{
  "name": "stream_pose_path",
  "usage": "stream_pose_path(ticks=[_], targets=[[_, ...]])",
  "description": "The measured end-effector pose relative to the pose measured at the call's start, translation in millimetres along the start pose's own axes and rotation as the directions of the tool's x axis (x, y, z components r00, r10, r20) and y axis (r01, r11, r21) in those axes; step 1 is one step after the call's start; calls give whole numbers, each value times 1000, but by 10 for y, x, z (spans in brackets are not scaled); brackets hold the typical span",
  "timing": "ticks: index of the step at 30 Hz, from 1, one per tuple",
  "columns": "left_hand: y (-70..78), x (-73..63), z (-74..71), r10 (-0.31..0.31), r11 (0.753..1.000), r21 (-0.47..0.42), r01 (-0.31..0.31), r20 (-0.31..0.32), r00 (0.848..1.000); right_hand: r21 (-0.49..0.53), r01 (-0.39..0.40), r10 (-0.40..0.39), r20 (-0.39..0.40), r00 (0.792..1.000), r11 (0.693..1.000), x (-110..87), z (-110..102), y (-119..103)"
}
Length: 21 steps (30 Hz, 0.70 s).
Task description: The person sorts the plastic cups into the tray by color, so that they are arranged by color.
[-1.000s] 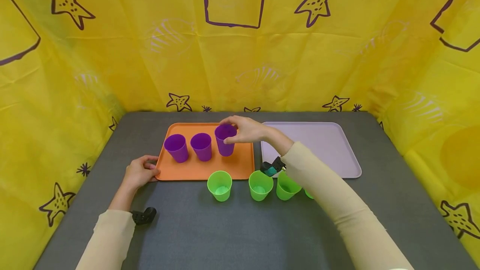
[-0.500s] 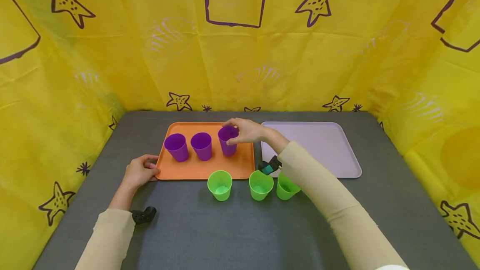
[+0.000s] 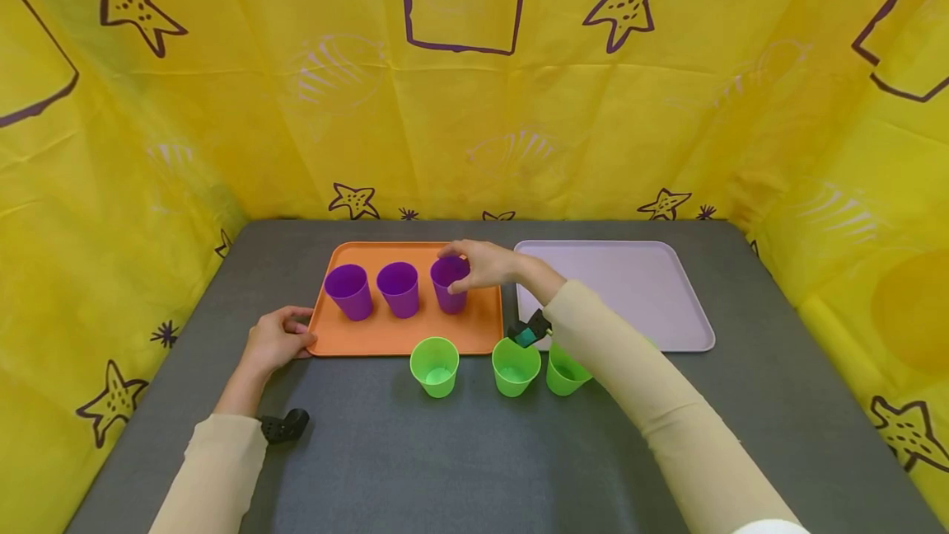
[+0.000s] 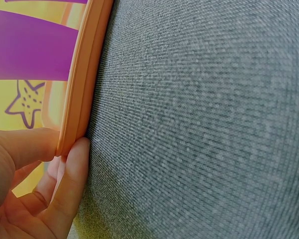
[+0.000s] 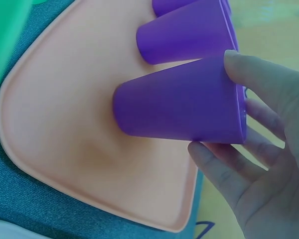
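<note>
My right hand grips a purple cup near its rim, thumb on one side and fingers on the other. The cup stands upright at the right part of the orange tray; in the right wrist view its base appears to be on the tray. To its left, a middle purple cup and a left purple cup stand on the same tray. My left hand pinches the tray's near-left corner; the left wrist view shows its thumb and fingers about the orange rim.
A pale lilac tray lies to the right of the orange one. In front of the trays stand green cups: a left one, a middle one and a right one partly behind the right sleeve. A yellow curtain surrounds the grey table.
The purple cup in my right hand has moved slightly right and down toward the tray. My left hand and the other cups have stayed in place.
</note>
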<state>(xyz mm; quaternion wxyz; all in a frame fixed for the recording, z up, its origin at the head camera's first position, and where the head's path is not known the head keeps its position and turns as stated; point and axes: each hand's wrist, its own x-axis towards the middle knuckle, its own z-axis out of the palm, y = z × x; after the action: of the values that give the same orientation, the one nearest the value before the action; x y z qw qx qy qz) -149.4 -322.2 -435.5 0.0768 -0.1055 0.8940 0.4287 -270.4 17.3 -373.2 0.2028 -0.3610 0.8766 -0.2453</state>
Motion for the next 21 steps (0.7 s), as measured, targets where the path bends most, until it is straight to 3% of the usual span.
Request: stream_pose_path(ticks=[9,16,21], targets=[[-18,20,7,5,1000,7,-4,-7,1000,1,14,-14,9,1000,1000,5,16,9],[-26,31,10,5,1000,5,-4,-10,1000,61,34,-37,47,998,998,1,31,13],[-33,33,10,4,1000,-2,-4,-13,1000,33,27,-28,37,999,999,-18,-2,-6]])
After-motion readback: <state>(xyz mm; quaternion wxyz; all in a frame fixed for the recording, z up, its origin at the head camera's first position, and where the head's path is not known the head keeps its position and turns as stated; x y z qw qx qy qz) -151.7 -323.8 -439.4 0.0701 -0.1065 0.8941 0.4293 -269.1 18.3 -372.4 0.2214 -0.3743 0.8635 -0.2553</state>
